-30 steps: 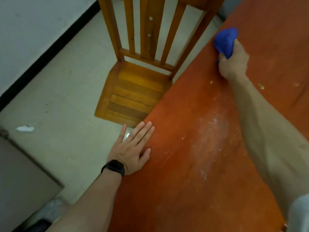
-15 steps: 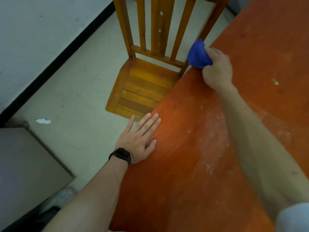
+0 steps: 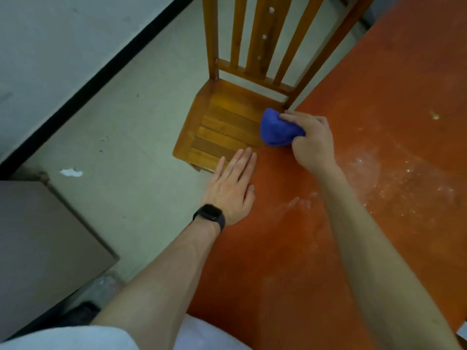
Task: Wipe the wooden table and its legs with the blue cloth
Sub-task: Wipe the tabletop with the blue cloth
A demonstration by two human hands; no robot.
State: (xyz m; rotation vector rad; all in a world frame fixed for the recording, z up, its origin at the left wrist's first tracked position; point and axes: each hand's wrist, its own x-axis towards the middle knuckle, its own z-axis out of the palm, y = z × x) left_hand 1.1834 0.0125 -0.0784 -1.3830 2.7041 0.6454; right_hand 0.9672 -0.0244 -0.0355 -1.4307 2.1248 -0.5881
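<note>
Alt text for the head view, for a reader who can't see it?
A right hand grips a bunched blue cloth at the edge of a dusty wooden table, while the left hand lies flat nearby. A wooden chair stands alongside.

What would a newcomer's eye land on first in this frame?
The blue cloth bunched in the right hand, at the left edge of the orange-red table. The left hand lies flat on that edge, nearer the camera. White dusty smears mark the surface further right; a wooden chair stands beside the table.
</note>
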